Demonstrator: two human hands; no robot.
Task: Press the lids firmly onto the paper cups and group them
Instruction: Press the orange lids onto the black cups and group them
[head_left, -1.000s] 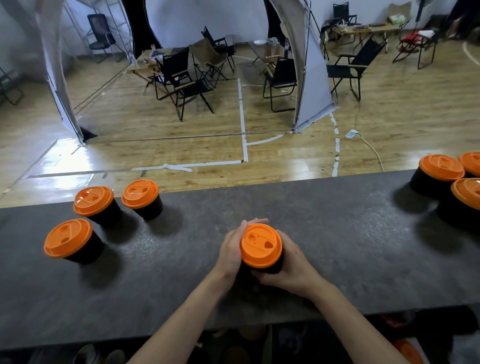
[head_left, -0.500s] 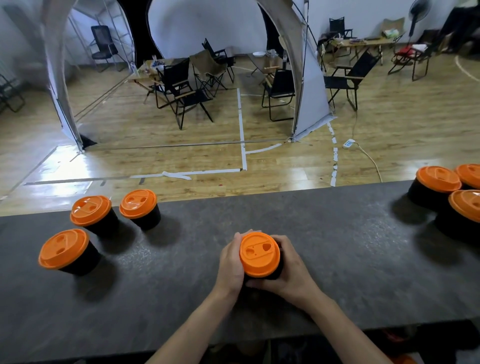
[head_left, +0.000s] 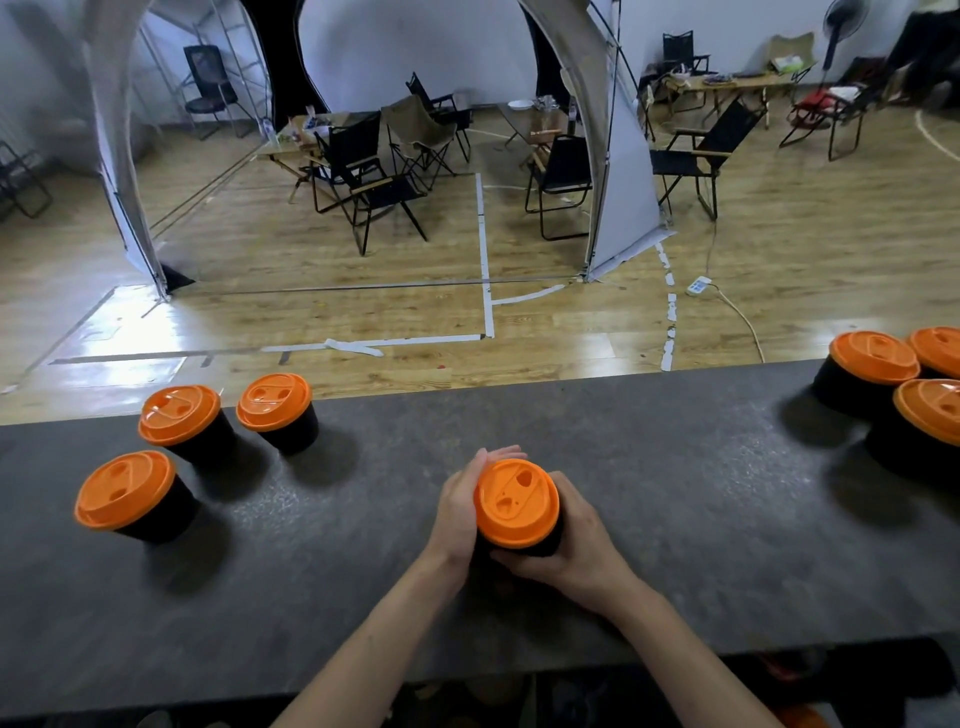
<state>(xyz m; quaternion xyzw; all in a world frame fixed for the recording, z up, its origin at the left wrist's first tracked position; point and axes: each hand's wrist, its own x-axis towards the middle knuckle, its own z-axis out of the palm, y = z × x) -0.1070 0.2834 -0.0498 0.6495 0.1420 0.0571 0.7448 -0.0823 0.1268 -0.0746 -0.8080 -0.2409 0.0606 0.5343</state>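
**Two hands wrapped round one lidded cup, mid-tabletop**

The grey tabletop (head_left: 675, 519) spans the whole view. At far right the frame edge cuts off the right cups (head_left: 872, 358), a tight trio. The left cups (head_left: 179, 415), three more, show whole and stand near one another but apart. In the middle, the black cup (head_left: 551, 543) stands upright with its long axis vertical and its orange lid (head_left: 516, 503) facing up. Its base is hidden. The left hand (head_left: 457, 512) and right hand (head_left: 576, 545) each have their grip clamped round its wall.
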